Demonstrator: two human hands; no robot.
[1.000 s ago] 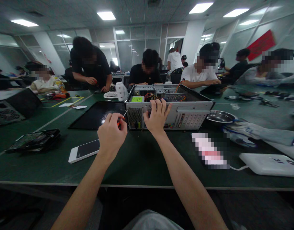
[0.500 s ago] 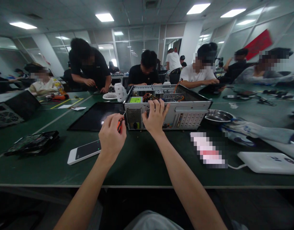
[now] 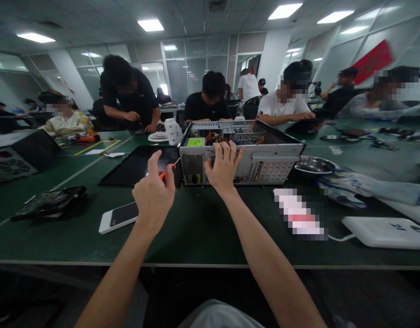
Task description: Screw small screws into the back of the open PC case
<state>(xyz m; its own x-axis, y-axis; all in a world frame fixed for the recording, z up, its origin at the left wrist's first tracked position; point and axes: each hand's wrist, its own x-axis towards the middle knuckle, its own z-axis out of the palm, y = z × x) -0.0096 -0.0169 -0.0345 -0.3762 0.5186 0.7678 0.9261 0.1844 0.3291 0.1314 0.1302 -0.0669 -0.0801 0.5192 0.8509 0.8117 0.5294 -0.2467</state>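
Observation:
An opened computer case (image 3: 242, 159) lies on the green table, its rear panel facing me and its wiring showing from above. My left hand (image 3: 153, 196) holds an orange and black screwdriver (image 3: 168, 172), with the index finger lifted off the handle. The screwdriver's thin shaft points at the left edge of the rear panel; whether the tip touches a screw is too small to tell. Fingers spread, my right hand (image 3: 223, 168) rests against the rear panel and its upper edge. A black side panel (image 3: 131, 168) lies flat to the left of the case.
Left are a white device with a dark screen (image 3: 117, 217), a circuit board assembly (image 3: 50, 202) and another computer case (image 3: 21, 155). To the right are a metal bowl (image 3: 315, 165), gloves (image 3: 360, 187), a blurred-out phone (image 3: 298, 214) and a white power bank (image 3: 384, 232). Several people work across the table.
My left hand has shifted slightly left and its index finger has lifted and straightened, uncovering more of the screwdriver. My right hand stays on the case.

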